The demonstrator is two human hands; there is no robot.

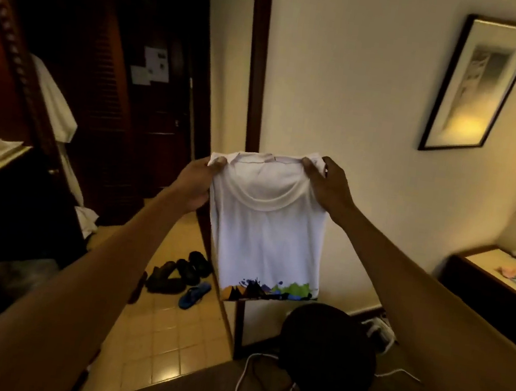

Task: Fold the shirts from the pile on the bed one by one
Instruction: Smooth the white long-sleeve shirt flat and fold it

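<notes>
Pinching the top corners of the white shirt [268, 235], curled fingers [310, 169] of the left hand [194, 184] and right hand [329, 188] hold it up at centre, hanging straight down, coloured print along its 6 o'clock hem. Dark shoes [182, 273] lie at its 7 o'clock on the tiled floor [162, 329]; a framed picture [479, 86] hangs at 1 o'clock.

One wide-angle view from the person's head looks forward and a little downward along both outstretched arms, near the left hand [193, 184] and right hand [329, 188] that hold up a shirt [265, 241], with the wall [346, 76] and tiled floor [162, 329] farther off in the room.
</notes>
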